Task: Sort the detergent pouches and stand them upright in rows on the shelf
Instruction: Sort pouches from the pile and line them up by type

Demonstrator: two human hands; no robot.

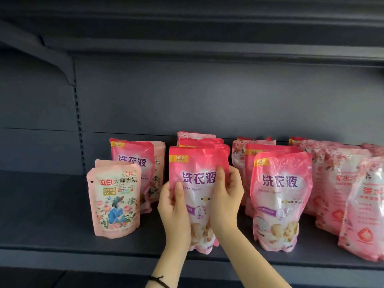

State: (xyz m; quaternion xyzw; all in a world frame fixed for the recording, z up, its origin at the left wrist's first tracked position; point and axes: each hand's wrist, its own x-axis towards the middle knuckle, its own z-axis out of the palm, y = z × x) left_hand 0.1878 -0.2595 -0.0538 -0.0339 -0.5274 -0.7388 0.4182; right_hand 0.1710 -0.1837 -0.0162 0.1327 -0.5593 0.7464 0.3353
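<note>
Head view, hands: left hand [174, 213] and right hand [226, 196] both curled round one pink pouch [195, 163], thumbs on its face.
Held pouch: upright, base at or just above the shelf [52, 215] near its front edge, heading a like row [200, 141].
Done: floral pouches [115, 200] standing toward the left end; second pink row [280, 196] just right; strawberry pouches [340, 183] by the right edge.
Left: probably the stray pink pouch [133, 156] among the floral ones; right-hand rows leaning, unsquared.

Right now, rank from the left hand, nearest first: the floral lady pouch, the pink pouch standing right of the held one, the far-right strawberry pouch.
From the left hand, head view:
1. floral lady pouch, just to its left.
2. standing pink pouch, to its right, farther off.
3. strawberry pouch, far right end.
</note>
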